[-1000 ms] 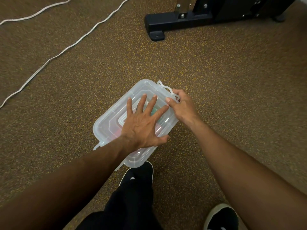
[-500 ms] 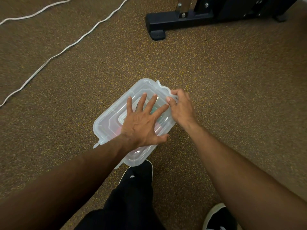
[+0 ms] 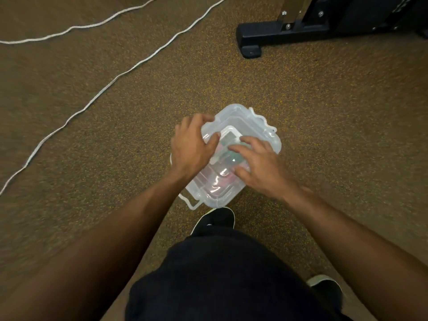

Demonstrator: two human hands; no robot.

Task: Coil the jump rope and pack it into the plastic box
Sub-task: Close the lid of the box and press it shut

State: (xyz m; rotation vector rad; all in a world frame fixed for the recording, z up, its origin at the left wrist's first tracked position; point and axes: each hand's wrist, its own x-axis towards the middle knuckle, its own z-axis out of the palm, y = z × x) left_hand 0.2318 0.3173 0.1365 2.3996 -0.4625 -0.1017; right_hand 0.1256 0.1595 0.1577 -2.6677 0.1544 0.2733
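The clear plastic box (image 3: 234,117) lies on the carpet with its lid on. Through the lid I can dimly see green and pink shapes of the jump rope (image 3: 223,180). My left hand (image 3: 191,147) grips the box's left rim, fingers curled over the far-left edge and thumb on the lid. Laid on top of the lid's right half is my right hand (image 3: 259,169), fingers spread and fairly straight. A white latch (image 3: 193,203) sticks out at the near-left corner, and another latch (image 3: 264,122) lies along the far-right side.
A white cord (image 3: 111,83) runs across the carpet at the left, with a second cord (image 3: 76,27) further back. A black machine foot (image 3: 251,40) stands at the upper right. My black-clad knee (image 3: 222,274) and black shoes (image 3: 215,220) are just below the box.
My left hand left the top of the lid and took hold of the box's left rim. My right hand moved from the right-side latch onto the lid. The box has turned a little.
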